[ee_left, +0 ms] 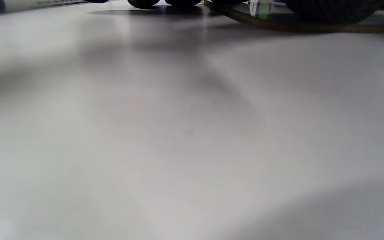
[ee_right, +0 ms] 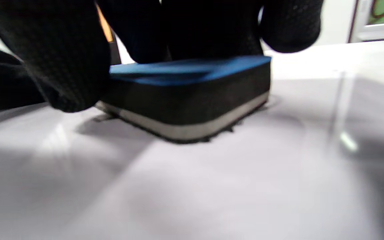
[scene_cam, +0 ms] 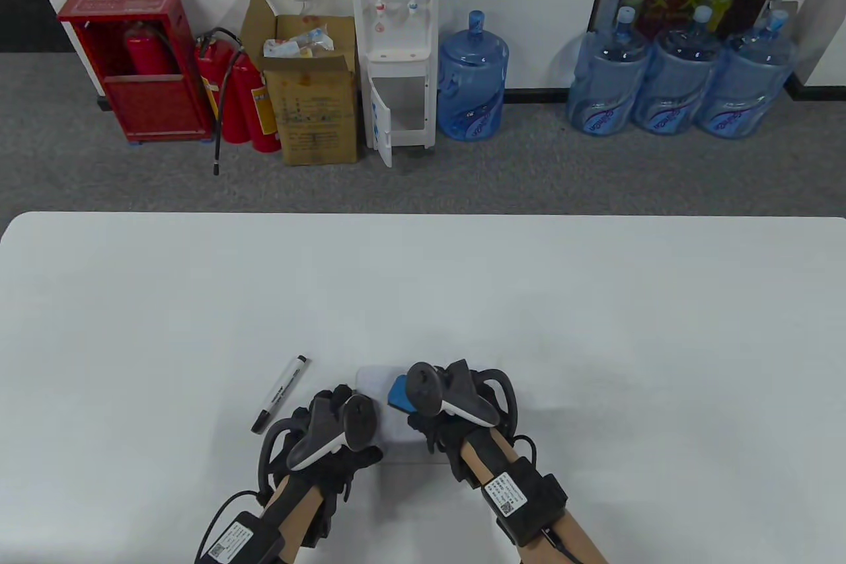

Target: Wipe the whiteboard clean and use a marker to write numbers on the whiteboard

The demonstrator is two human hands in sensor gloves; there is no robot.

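Marker [scene_cam: 280, 394] lies on the table [scene_cam: 595, 299], left of the left hand [scene_cam: 330, 438], whose grip I cannot tell. Whiteboard [scene_cam: 380, 385] sits between both hands. The right hand [scene_cam: 456, 405] clamps the blue eraser [ee_right: 192, 96]; its wrist view alone shows it pressed onto the board.

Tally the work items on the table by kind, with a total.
Black-and-white whiteboard marker: 1
Blue-topped black foam eraser with grey felt base: 1
Small white whiteboard: 1
Total: 3
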